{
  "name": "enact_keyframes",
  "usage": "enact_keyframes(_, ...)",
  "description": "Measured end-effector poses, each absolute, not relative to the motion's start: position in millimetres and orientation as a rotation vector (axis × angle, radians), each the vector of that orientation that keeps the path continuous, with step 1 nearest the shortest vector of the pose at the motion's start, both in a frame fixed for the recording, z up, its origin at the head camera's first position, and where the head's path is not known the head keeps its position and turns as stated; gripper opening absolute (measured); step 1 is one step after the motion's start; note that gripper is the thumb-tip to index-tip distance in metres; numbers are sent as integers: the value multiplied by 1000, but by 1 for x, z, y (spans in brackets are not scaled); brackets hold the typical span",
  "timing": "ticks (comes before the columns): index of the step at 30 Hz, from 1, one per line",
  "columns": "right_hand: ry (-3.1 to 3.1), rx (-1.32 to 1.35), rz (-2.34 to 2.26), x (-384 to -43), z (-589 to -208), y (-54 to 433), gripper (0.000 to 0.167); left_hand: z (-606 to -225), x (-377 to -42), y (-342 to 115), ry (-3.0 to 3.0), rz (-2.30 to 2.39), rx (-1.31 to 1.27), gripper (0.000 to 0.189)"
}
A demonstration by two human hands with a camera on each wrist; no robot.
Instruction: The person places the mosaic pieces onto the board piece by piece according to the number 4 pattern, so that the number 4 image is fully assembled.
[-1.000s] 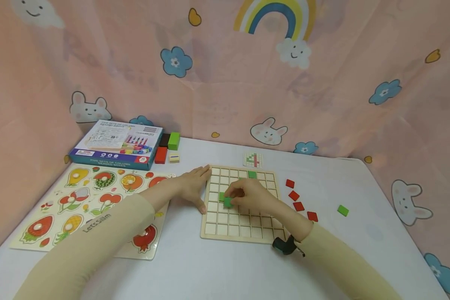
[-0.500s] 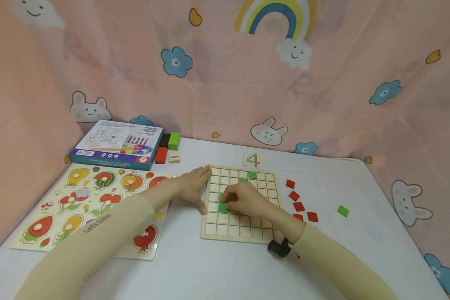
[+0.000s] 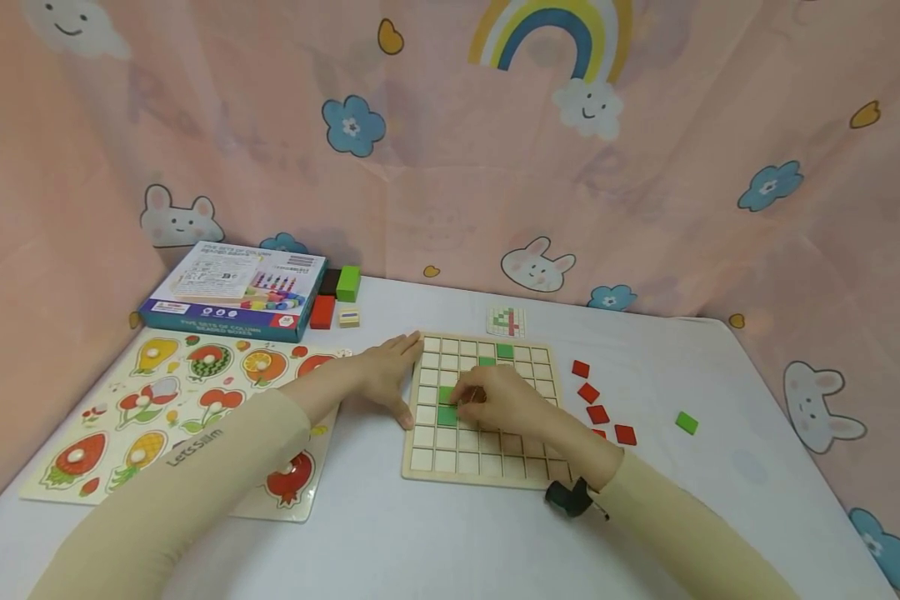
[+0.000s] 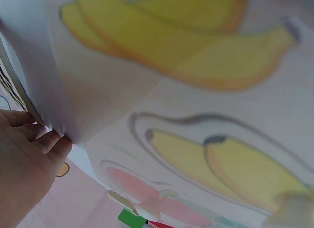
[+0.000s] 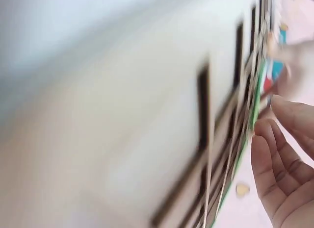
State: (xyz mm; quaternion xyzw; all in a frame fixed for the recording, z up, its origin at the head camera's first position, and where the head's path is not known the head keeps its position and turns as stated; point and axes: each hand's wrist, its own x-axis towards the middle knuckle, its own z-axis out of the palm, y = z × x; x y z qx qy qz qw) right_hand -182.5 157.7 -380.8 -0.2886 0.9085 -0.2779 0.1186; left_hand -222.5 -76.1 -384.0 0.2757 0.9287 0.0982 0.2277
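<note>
A wooden grid board (image 3: 487,481) lies in the middle of the table. My left hand (image 3: 385,377) rests along its left edge, fingers extended; in the left wrist view the fingertips of that hand (image 4: 29,154) meet the board's side. My right hand (image 3: 502,400) is over the board with bent fingers, its fingertips right beside two green square tiles, an upper one (image 3: 445,394) and a lower one (image 3: 446,415). In the right wrist view, thumb and fingers of the hand (image 5: 287,159) stand apart with no tile showing between them. Another green tile (image 3: 504,351) sits near the top; one below it is partly covered.
Several red tiles (image 3: 597,414) and one green tile (image 3: 687,422) lie right of the board. Behind it is a small pattern card (image 3: 506,321). A fruit puzzle board (image 3: 251,500), a box (image 3: 225,321) and coloured blocks (image 3: 348,283) occupy the left side.
The green tile pinched in my right hand a second ago now lies in the grid below another green tile. The right hand has shifted slightly right off it; the left hand stays put.
</note>
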Motion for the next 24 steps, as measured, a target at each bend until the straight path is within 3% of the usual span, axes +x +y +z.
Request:
enact_keyframes(8, 2740, -730, -816, -196, -368, 222, 16, -385, -222, -76, 2568, 262, 763, 134)
enact_keyframes(18, 2840, -347, -658, -198, -362, 346, 26, -387, -222, -77, 2574, 262, 755, 135)
enact_keyframes(24, 2810, -254, -621, -191, -365, 419, 30, -386, -223, -77, 2573, 264, 760, 136)
